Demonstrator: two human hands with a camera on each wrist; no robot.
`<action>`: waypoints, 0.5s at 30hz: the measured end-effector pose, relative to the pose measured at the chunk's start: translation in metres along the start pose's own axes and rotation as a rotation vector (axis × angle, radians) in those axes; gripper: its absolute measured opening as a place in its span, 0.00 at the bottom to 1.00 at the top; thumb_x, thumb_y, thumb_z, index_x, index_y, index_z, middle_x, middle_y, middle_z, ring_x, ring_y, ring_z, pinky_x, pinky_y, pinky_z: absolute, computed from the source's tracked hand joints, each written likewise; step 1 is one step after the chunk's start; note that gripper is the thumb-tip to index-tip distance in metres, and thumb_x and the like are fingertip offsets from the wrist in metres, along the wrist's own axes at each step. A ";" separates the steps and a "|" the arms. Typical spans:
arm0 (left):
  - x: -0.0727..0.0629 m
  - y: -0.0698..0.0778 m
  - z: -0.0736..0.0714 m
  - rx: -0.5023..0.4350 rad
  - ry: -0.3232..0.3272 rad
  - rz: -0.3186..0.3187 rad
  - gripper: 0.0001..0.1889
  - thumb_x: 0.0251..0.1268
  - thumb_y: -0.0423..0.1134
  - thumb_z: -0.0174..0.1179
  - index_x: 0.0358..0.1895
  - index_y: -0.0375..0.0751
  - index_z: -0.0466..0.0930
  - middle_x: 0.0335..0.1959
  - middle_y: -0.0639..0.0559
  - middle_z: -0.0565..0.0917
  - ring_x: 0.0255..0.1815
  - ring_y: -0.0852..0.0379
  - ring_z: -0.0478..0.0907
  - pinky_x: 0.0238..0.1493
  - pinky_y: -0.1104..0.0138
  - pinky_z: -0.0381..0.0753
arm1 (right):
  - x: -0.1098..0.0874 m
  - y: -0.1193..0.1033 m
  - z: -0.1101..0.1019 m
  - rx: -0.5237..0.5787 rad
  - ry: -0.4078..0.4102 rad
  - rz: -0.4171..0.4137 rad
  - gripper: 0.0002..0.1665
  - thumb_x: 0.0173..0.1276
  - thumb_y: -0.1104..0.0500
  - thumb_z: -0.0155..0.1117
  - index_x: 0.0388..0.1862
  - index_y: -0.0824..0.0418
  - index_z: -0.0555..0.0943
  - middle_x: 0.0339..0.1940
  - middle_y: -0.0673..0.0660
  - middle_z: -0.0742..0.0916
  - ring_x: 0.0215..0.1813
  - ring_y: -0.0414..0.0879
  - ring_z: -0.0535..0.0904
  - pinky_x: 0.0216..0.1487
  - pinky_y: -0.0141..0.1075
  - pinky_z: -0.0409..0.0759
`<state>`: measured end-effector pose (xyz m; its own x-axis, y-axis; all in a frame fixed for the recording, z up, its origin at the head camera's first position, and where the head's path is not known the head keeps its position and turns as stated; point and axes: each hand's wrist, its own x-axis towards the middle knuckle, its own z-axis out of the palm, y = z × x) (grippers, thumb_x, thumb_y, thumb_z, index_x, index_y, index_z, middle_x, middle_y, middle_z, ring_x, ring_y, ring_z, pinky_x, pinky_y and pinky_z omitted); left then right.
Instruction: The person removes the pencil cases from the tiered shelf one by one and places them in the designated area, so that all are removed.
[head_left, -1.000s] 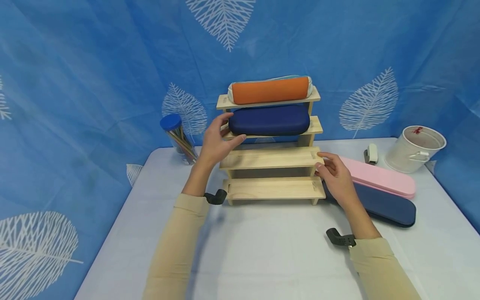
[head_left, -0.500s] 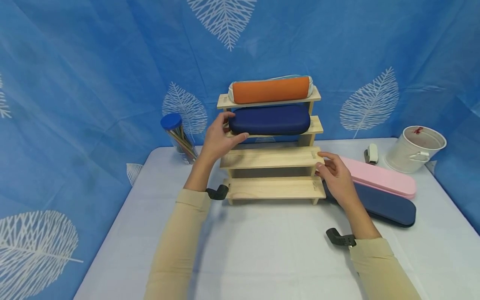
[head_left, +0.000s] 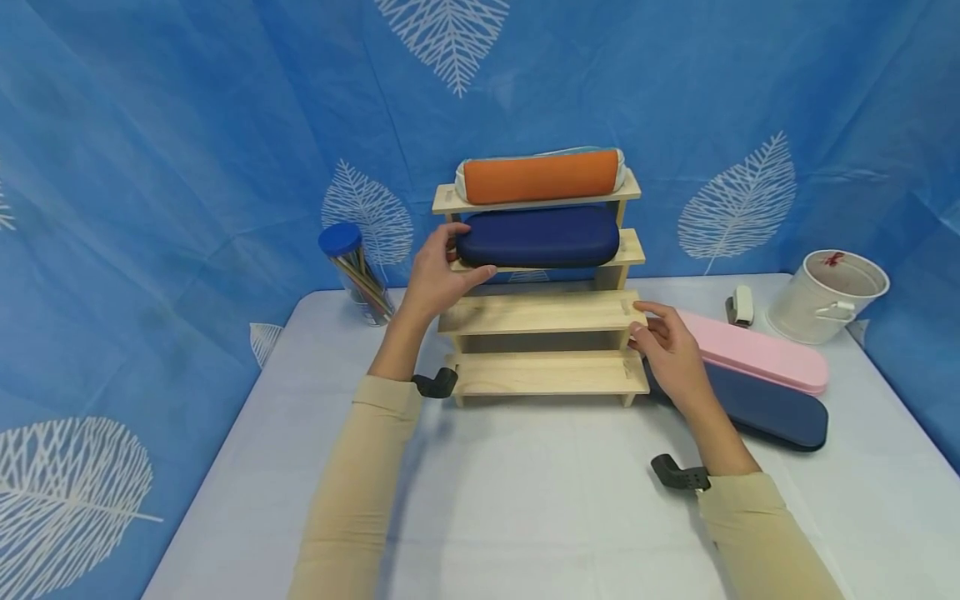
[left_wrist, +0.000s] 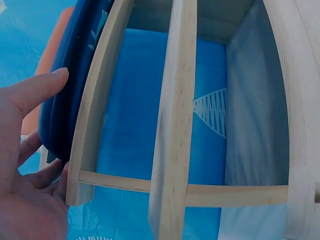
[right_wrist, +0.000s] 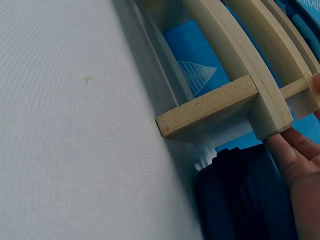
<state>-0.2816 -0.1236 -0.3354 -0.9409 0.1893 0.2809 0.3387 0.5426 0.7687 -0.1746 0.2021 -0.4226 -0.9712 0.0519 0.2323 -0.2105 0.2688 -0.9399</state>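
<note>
A navy zip pencil case (head_left: 536, 237) lies along the second board from the top of a stepped wooden rack (head_left: 540, 312). My left hand (head_left: 435, 275) holds its left end, fingers behind and thumb along the lower front. In the left wrist view, that thumb presses the side of the case (left_wrist: 75, 65) near the zip. At the rack's right side my right hand (head_left: 667, 346) pinches the end of the third board, thumb in front. An orange pencil case (head_left: 540, 177) with white ends rests on the top board. The two lower boards are bare.
Right of the rack lie a pink case (head_left: 757, 354) and a dark blue case (head_left: 765, 408), partly behind my right hand. A white stapler (head_left: 741, 306) and a white bucket (head_left: 825, 300) stand behind them. A blue-lidded jar of sticks (head_left: 360, 275) is at the back left.
My left hand has shifted very slightly to the right along the navy pencil case. The right hand, the rack and the cases keep their places.
</note>
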 end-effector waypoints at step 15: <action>0.000 0.000 0.005 -0.059 0.046 -0.012 0.36 0.52 0.47 0.73 0.65 0.47 0.66 0.62 0.46 0.68 0.58 0.51 0.72 0.56 0.60 0.74 | -0.001 -0.001 -0.001 0.002 -0.011 -0.003 0.27 0.75 0.55 0.54 0.68 0.64 0.67 0.49 0.63 0.77 0.51 0.53 0.79 0.50 0.36 0.79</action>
<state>-0.2816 -0.1198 -0.3379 -0.9440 0.1448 0.2965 0.3286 0.4954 0.8041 -0.1734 0.2025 -0.4220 -0.9716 0.0408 0.2329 -0.2141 0.2670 -0.9396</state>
